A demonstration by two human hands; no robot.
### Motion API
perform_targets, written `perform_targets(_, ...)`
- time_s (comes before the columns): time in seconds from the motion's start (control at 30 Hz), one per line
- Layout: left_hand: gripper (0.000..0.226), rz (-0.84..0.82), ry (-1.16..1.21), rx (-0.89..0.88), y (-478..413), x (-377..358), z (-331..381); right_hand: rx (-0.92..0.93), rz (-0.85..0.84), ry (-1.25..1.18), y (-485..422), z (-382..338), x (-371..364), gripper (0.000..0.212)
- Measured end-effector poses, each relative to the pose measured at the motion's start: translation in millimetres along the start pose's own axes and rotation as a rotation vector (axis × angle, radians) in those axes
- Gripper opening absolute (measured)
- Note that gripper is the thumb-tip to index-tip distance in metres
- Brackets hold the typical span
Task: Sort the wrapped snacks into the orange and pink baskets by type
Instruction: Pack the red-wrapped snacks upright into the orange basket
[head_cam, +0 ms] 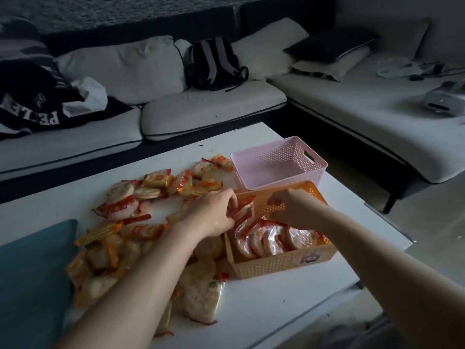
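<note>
A pile of wrapped snacks (130, 222) covers the left half of the white table (276, 303): round rice crackers in red-trimmed wrap and square orange-wrapped packs. The orange basket (281, 264) stands at the right and holds several round crackers on edge. Behind it the pink basket (276, 170) holds nothing I can see. My left hand (214, 212) grips a round wrapped cracker (242, 210) at the orange basket's left rim. Over the basket's far part hovers my right hand (289, 206), fingers curled down; whether it holds anything is hidden.
A teal cushion (32, 280) lies on the table's near left corner. A sofa (201, 109) with white cushions, a striped backpack (214, 64) and dark clothes (32, 96) runs behind the table. A chaise with small items extends to the right.
</note>
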State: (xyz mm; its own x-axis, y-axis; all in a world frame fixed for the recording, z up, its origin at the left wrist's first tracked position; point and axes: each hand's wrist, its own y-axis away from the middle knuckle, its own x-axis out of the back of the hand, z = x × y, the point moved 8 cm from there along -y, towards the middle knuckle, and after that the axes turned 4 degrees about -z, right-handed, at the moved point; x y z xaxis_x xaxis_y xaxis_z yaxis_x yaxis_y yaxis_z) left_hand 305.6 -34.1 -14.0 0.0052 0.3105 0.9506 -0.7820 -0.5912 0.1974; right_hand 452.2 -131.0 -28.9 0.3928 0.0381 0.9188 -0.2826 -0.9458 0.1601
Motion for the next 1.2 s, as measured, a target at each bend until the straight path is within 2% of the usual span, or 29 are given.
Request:
perform_targets(0.07, 0.034, 0.018, -0.001, 0.050, 1, -6, -7, -0.002, -0.074, -0.024, -9, -12, -18, 0.043)
perform_targets(0.17, 0.040, 0.059, 0.042, 0.056, 0, -11, -3, -0.018, -0.191, -0.101, -19, -21, -35, 0.036)
perform_targets(0.27, 0.033, 0.204, 0.106, 0.082, 2, 6, -3, -0.029, -0.135, -0.038, -22, -23, -30, 0.023)
perform_targets(0.33, 0.029, 0.266, 0.249, 0.155, 5, 16, -14, -0.002, -0.093, -0.027, -25, -26, -28, 0.018)
perform_targets(0.47, 0.040, 0.269, 0.446, 0.229, 4, 16, -44, 0.177, -0.155, -0.215, -27, -58, -36, 0.032)
perform_targets(0.57, 0.037, 0.274, 0.515, 0.207, 5, 18, -49, 0.123, -0.162, -0.321, -28, -63, -40, 0.035)
perform_targets(0.67, 0.038, 0.302, 0.471, 0.167, 9, 21, -44, 0.152, -0.180, -0.315, -26, -64, -36, 0.037)
perform_targets(0.73, 0.038, 0.336, 0.460, 0.128, 10, 24, -39, 0.177, -0.228, -0.341, -22, -55, -29, 0.030)
perform_targets(0.9, 0.037, 0.435, 0.450, -0.016, 11, 37, -29, -0.036, -0.323, -0.051, -14, 1, -16, 0.023)
perform_targets(1.0, 0.044, 0.369, 0.338, -0.067, 8, 26, -23, -0.065, -0.213, -0.010, -11, 15, -1, 0.023)
perform_targets(1.13, 0.034, 0.287, -0.001, 0.008, 10, 10, -13, -0.130, -0.045, -0.190, -12, 23, 13, 0.025)
perform_targets(1.2, 0.032, 0.242, -0.071, 0.031, 9, 3, -13, -0.144, -0.005, -0.259, -12, 19, 15, 0.026)
